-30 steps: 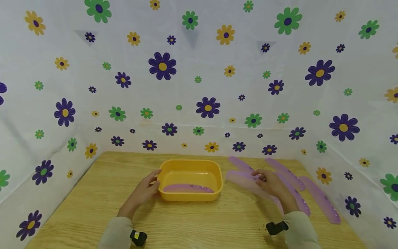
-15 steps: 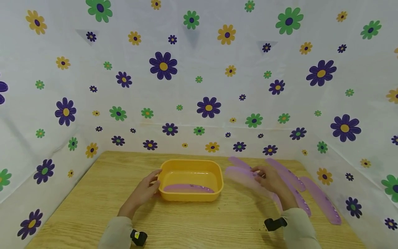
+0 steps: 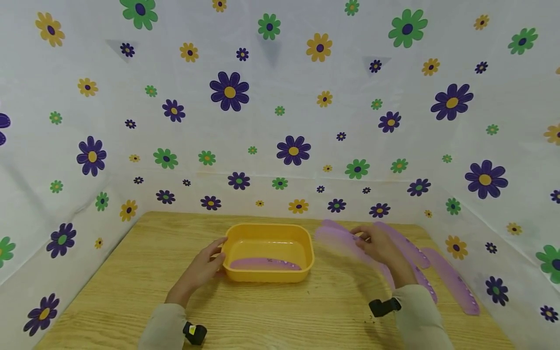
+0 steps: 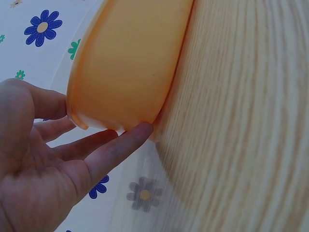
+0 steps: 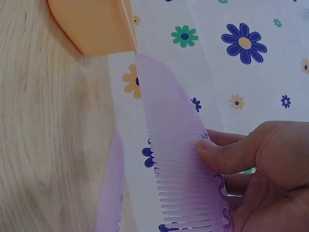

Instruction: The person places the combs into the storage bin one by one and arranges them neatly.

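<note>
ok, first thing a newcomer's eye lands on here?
The yellow tub mid-table, one purple comb lying inside, the left hand touching its left wall. Next, the right hand pinching a lifted purple comb just right of the tub, more combs lying beyond.

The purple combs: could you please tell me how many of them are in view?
5, maybe more hidden: one in the yellow tub, one held by the right hand, one behind it, and two on the table at right.

The right hand (image 5: 270,169) pinches a purple comb (image 5: 176,159), thumb on its teeth. The orange tub (image 5: 94,24) sits at eleven o'clock; another comb (image 5: 110,193) lies at seven.
</note>
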A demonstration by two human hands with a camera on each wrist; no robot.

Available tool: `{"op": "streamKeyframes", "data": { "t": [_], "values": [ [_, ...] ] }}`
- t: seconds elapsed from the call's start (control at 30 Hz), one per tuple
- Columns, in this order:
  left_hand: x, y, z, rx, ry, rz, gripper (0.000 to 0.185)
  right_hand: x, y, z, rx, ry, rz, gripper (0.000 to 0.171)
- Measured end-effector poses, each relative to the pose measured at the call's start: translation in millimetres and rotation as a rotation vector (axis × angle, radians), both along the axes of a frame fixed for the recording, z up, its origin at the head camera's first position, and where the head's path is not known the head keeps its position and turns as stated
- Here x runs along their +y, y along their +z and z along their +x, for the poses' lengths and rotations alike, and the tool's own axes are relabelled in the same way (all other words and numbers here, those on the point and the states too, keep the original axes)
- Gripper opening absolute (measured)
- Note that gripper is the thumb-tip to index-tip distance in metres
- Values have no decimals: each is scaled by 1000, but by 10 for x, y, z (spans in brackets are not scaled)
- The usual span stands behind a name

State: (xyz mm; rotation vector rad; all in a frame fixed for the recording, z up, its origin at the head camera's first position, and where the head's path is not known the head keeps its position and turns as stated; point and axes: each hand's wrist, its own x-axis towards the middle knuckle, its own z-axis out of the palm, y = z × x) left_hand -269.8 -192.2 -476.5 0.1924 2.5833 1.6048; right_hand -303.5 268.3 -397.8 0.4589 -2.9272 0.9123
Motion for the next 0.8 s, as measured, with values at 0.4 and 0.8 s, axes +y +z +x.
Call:
{"op": "streamKeyframes", "data": {
  "t": [0.4,0.8],
  "values": [
    [-2,-10,-2,-10,12,-3,52,-126,36,-45,-15,25,-36,28],
    [-13,-28,-21,3,-2,21,53,-301,77,-107,-19,36,-38,26]
  ]
}}
